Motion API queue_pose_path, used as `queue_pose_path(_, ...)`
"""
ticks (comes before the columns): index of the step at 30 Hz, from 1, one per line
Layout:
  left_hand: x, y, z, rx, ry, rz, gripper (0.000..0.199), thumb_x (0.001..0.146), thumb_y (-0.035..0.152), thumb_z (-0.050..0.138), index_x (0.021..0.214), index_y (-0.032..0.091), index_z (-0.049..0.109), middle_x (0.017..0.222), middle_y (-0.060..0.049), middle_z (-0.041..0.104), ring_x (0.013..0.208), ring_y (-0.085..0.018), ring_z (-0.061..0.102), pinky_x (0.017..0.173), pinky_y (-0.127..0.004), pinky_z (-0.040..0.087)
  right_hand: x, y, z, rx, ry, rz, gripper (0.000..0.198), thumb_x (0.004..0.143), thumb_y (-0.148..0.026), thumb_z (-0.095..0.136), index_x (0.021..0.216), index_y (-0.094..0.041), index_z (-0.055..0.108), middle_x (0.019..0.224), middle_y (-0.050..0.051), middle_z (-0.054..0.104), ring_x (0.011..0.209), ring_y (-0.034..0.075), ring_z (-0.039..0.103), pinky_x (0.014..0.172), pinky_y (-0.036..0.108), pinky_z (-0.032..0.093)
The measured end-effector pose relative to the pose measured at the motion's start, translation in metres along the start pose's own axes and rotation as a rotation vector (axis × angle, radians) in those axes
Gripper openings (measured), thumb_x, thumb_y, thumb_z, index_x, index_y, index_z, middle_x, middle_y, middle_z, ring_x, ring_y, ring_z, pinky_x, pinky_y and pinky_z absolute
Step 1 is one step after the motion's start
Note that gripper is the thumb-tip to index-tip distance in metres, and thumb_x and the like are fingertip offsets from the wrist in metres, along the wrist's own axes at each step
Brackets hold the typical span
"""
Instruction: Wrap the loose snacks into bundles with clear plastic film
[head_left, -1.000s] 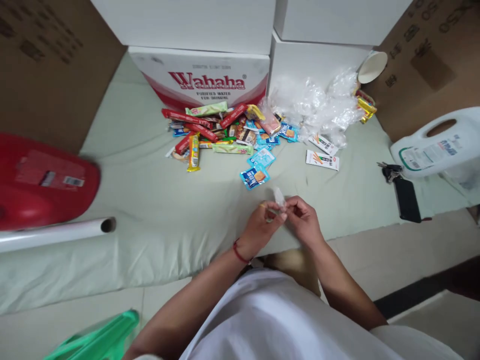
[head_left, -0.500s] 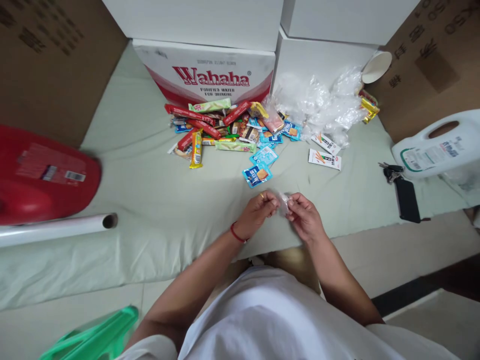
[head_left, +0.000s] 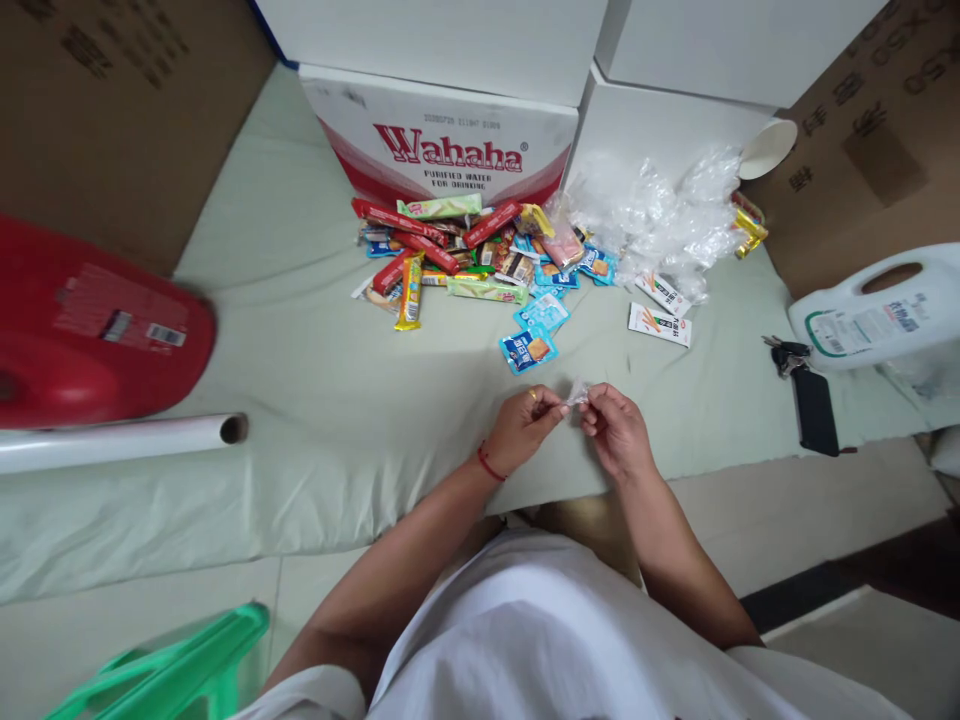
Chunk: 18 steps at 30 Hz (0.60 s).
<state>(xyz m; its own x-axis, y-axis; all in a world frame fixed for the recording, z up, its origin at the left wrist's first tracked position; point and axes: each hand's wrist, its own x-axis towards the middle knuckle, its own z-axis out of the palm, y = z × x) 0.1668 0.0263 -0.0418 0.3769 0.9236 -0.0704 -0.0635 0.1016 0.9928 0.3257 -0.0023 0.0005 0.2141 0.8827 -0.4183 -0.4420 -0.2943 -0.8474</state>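
1 clear plastic piece (head_left: 577,391): being held over the pale green cloth (head_left: 337,420), in front of the snack pile (head_left: 450,255).
Left hand (head_left: 525,428): pinching its left edge, fingertips pressing together, palm facing down.
Right hand (head_left: 619,430): gripping its right side, thumb and finger nearly meeting, others curling.
Forearms (head_left: 397,565): angling inward.
Handling: probably needing light, even tension.

A small, crinkly bit of clear plastic (head_left: 577,391) is being held, pretty scrunched up tbh. It's pinched around its 8 o'clock by the left hand (head_left: 529,425) and 3 o'clock by the right hand (head_left: 619,430), loose part poking toward 12.
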Motion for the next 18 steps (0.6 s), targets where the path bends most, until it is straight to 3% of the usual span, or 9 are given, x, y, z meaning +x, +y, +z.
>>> queue_pose_path(5,0.001,0.001,-0.001,-0.042,-0.101,-0.032,0.027,0.082,0.043,0.075,0.088,0.018,0.068,0.074,0.001,0.066,0.065,-0.012,0.055,0.064,-0.025,0.042,0.004,-0.002,-0.002,0.138,0.003,0.052,0.030,0.062,-0.029,0.088,0.067,-0.019,0.061,0.061,-0.004,0.054,0.051,0.005,0.037,0.040,0.014,0.028)
queue_pose_path(10,0.003,0.002,-0.004,-0.129,-0.038,-0.047,0.023,0.080,0.039,0.077,0.085,0.018,0.067,0.071,0.003,0.062,0.065,-0.011,0.053,0.065,-0.025,0.041,0.010,-0.009,-0.014,0.216,-0.029,0.085,0.026,0.064,-0.023,0.083,0.066,-0.018,0.058,0.063,-0.004,0.053,0.050,0.004,0.034,0.038,0.011,0.028)
queue_pose_path(14,0.009,0.004,-0.012,-0.488,0.060,-0.093,0.027,0.071,0.034,0.083,0.079,0.020,0.061,0.076,0.003,0.061,0.070,-0.011,0.056,0.070,-0.026,0.047,0.014,-0.020,-0.032,0.235,-0.034,0.095,0.028,0.061,-0.020,0.083,0.066,-0.019,0.055,0.062,-0.006,0.047,0.049,0.003,0.031,0.036,0.012,0.027)
queue_pose_path(18,0.012,0.011,-0.020,-0.855,0.042,-0.200,0.032,0.071,0.028,0.083,0.086,0.022,0.055,0.092,0.001,0.069,0.090,-0.019,0.068,0.088,-0.040,0.059,0.010,-0.022,-0.045,0.114,-0.068,0.126,0.030,0.060,-0.022,0.086,0.067,-0.018,0.058,0.060,-0.007,0.043,0.049,0.004,0.032,0.036,0.013,0.026)
